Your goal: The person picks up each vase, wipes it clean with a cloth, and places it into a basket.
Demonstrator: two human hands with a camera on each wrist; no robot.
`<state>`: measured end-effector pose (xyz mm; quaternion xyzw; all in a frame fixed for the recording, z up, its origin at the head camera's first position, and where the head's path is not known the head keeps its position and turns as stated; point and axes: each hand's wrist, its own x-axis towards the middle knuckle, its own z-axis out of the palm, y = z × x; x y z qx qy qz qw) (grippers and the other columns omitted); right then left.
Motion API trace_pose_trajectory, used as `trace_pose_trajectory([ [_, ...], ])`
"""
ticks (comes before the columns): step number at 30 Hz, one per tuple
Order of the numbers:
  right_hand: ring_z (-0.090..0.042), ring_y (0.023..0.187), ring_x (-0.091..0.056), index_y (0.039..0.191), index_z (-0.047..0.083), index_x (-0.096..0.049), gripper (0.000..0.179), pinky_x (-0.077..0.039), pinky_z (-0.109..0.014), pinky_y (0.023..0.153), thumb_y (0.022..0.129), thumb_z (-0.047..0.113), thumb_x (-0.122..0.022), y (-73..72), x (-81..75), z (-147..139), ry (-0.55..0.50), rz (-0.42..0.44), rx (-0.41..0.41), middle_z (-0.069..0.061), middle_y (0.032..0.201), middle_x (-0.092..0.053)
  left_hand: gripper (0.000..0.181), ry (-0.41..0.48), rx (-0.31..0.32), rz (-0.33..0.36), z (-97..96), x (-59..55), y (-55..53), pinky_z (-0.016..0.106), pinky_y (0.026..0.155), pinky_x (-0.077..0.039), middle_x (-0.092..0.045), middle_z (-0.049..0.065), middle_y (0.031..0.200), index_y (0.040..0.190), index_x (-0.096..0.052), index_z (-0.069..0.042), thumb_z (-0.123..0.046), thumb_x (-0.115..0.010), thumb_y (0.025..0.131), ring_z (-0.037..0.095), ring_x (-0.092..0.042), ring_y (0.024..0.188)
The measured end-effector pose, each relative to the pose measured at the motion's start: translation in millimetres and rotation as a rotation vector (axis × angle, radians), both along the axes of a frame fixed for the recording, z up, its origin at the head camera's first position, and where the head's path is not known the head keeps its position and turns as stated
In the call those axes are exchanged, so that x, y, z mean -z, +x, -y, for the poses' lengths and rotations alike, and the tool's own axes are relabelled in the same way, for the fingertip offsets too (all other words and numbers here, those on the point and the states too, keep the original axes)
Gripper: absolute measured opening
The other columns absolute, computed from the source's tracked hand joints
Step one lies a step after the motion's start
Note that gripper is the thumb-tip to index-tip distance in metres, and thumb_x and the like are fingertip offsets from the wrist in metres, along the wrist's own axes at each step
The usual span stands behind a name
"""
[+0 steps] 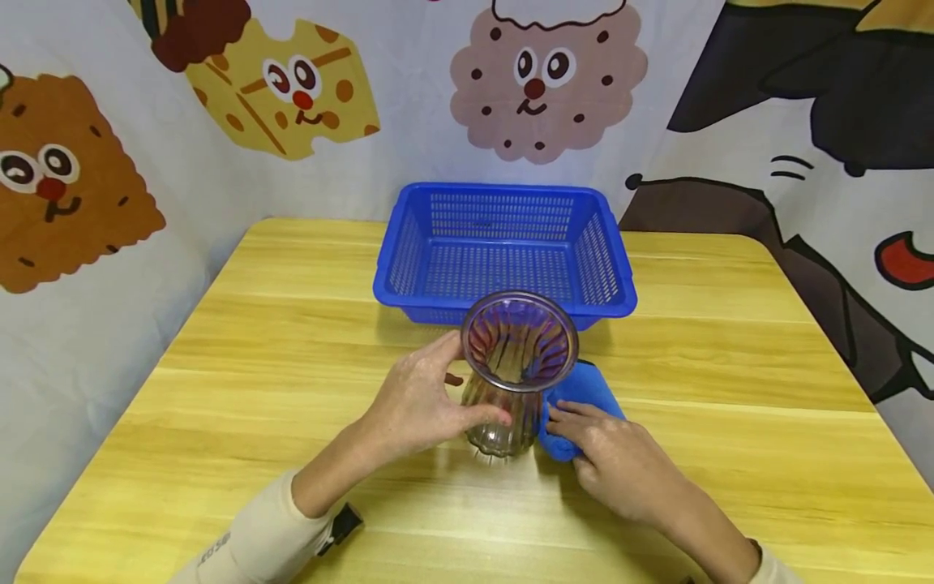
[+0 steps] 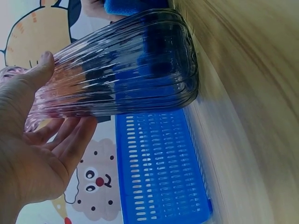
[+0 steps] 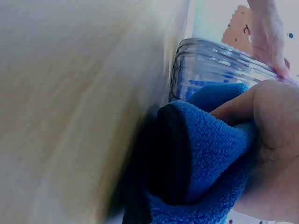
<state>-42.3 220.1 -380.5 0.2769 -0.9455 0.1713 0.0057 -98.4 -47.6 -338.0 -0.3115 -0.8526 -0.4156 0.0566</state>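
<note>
A ribbed glass vase (image 1: 503,414) with a flared, purple-tinted rim stands upright near the middle of the table. My left hand (image 1: 423,397) grips it from the left around its neck, thumb on the near side and fingers on the far side, as the left wrist view shows. In my right hand (image 1: 620,454) is a blue cloth (image 1: 591,389), bunched under the fingers against the vase's right side. Seen from the right wrist, the cloth (image 3: 210,144) has a dark edge and folds over close to the vase's base.
Behind the vase sits a blue plastic basket (image 1: 503,312) with slotted walls. The wooden table (image 1: 292,324) meets a cloth backdrop (image 1: 409,97) printed with cartoon food figures. A small black strap piece (image 1: 341,527) shows by the left sleeve.
</note>
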Motion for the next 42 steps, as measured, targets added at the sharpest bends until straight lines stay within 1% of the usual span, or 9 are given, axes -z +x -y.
trace_pose_trajectory([
  [5,-0.032,0.13,-0.054,0.132,0.008,-0.068,0.048,-0.05,-0.06,0.1,0.085,-0.001,-0.061,0.2,0.4,-5,-0.111,0.091,0.057,-0.007,0.141,-0.06,0.095,-0.004,-0.023,-0.036,-0.6,2.4,0.3,0.022,0.071,-0.06,-0.065,0.002,0.133,0.144,-0.054,-0.016,-0.044,-0.096,0.063,0.02,-0.067,0.107],
  [10,-0.033,0.132,-0.051,0.135,0.015,-0.067,0.039,-0.044,-0.06,0.107,0.1,0.002,-0.055,-1.6,-8.2,-9,-0.378,0.217,0.154,0.001,0.137,-0.062,0.096,-0.015,-0.045,-0.051,-0.2,5.9,0.2,0.032,0.08,-0.062,-0.063,0.001,0.13,0.143,-0.052,-0.013,-0.049,-0.095,0.065,0.02,-0.065,0.107],
  [13,-0.027,0.127,-0.056,0.135,0.015,-0.067,0.036,-0.05,-0.043,0.106,0.103,0.004,-0.054,2.1,-21.8,-10,-0.539,0.212,0.229,0.0,0.133,-0.065,0.101,-0.028,-0.039,0.008,2.4,5.3,1.5,0.047,0.098,-0.054,-0.054,-0.002,0.143,0.151,-0.044,-0.019,-0.054,-0.091,0.069,0.02,-0.056,0.124],
  [15,-0.021,0.114,-0.064,0.13,0.01,-0.07,0.032,-0.057,-0.032,0.093,0.102,0.003,-0.055,8.0,-32.7,-8,-0.643,0.166,0.314,-0.002,0.124,-0.07,0.102,-0.02,-0.013,0.056,4.3,3.5,1.7,0.054,0.107,-0.045,-0.045,-0.004,0.153,0.156,-0.036,-0.025,-0.053,-0.089,0.073,0.02,-0.046,0.136],
  [19,-0.012,0.093,-0.07,0.121,-0.001,-0.072,0.027,-0.06,-0.021,0.074,0.097,-0.006,-0.058,18.6,-49.5,1,-0.925,0.077,0.439,-0.003,0.108,-0.074,0.088,0.046,0.092,0.124,6.2,2.6,-0.3,0.05,0.111,-0.041,-0.049,-0.008,0.15,0.156,-0.039,-0.028,-0.038,-0.086,0.082,0.013,-0.043,0.138],
  [23,-0.017,0.105,-0.069,0.125,-0.006,-0.069,0.033,-0.058,-0.02,0.087,0.094,-0.014,-0.057,22.4,-52.6,12,-1.15,0.007,0.337,-0.009,0.118,-0.073,0.075,0.115,0.18,0.143,5.3,5.7,-3.4,0.034,0.105,-0.05,-0.061,-0.005,0.137,0.149,-0.049,-0.019,-0.023,-0.086,0.084,0.01,-0.052,0.129],
  [29,-0.018,0.113,-0.066,0.129,-0.01,-0.064,0.042,-0.055,-0.021,0.093,0.092,-0.021,-0.051,23.5,-45.0,23,-1.25,-0.019,0.158,-0.01,0.126,-0.069,0.074,0.137,0.195,0.135,4.9,6.2,-4.8,0.032,0.1,-0.053,-0.062,-0.002,0.137,0.147,-0.052,-0.016,-0.021,-0.088,0.082,0.012,-0.054,0.128],
  [34,-0.02,0.117,-0.064,0.131,-0.014,-0.06,0.045,-0.054,-0.026,0.097,0.089,-0.026,-0.048,21.4,-40.0,28,-1.247,-0.047,0.076,-0.013,0.13,-0.067,0.075,0.119,0.188,0.073,6.3,5.3,-6.7,0.035,0.103,-0.052,-0.06,0.0,0.14,0.146,-0.054,-0.013,-0.024,-0.089,0.08,0.017,-0.054,0.13],
  [42,-0.024,0.128,-0.057,0.133,-0.014,-0.058,0.048,-0.047,-0.028,0.106,0.088,-0.027,-0.049,16.0,-36.2,26,-1.102,-0.146,-0.027,-0.02,0.139,-0.059,0.077,0.094,0.199,-0.008,6.0,5.6,-10.1,0.033,0.107,-0.047,-0.058,0.004,0.143,0.143,-0.057,-0.007,-0.022,-0.092,0.076,0.02,-0.054,0.131],
])
